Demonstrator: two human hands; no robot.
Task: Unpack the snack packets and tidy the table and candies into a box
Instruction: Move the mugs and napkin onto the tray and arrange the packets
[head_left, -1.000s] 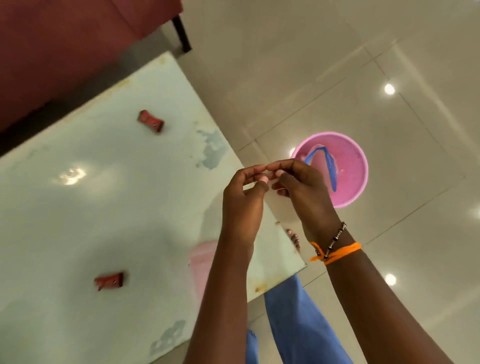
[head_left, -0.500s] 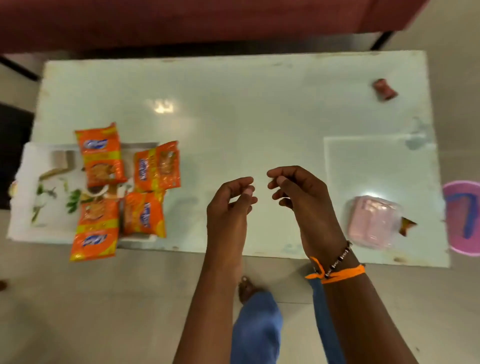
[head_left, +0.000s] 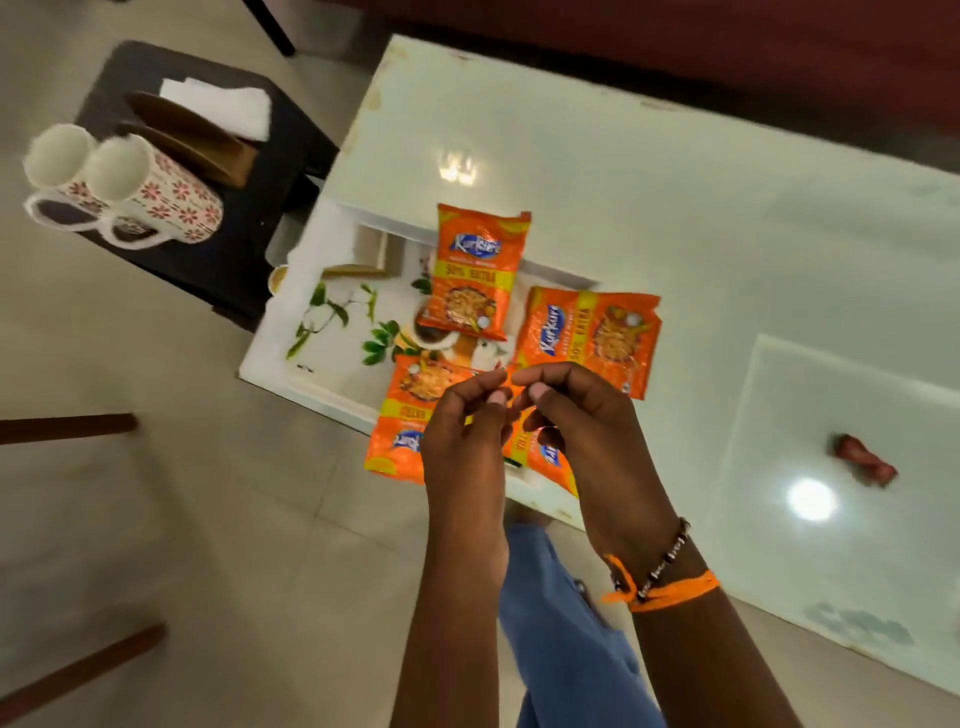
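Observation:
Several orange snack packets lie on a white leaf-printed tray (head_left: 332, 332) at the table's near left corner: one upright (head_left: 475, 270), one turned sideways (head_left: 592, 340), one at the tray's front (head_left: 402, 415), and one mostly hidden under my hands. A red wrapped candy (head_left: 865, 460) lies alone on the pale glass table (head_left: 675, 208) to the right. My left hand (head_left: 462, 441) and right hand (head_left: 587, 431) hover together above the front packets. Their fingers are curled and the fingertips nearly touch. I see nothing held between them.
A black side table (head_left: 291, 135) stands left of the glass table, holding two flowered mugs (head_left: 130, 187), a white napkin (head_left: 218, 106) and a brown holder. Wooden chair legs (head_left: 67, 428) cross the floor at the left. My blue trouser leg is below.
My view has swung from the pink bin on the floor, across the table, to the tray of packets. My hands parted briefly, then came back together fingertip to fingertip.

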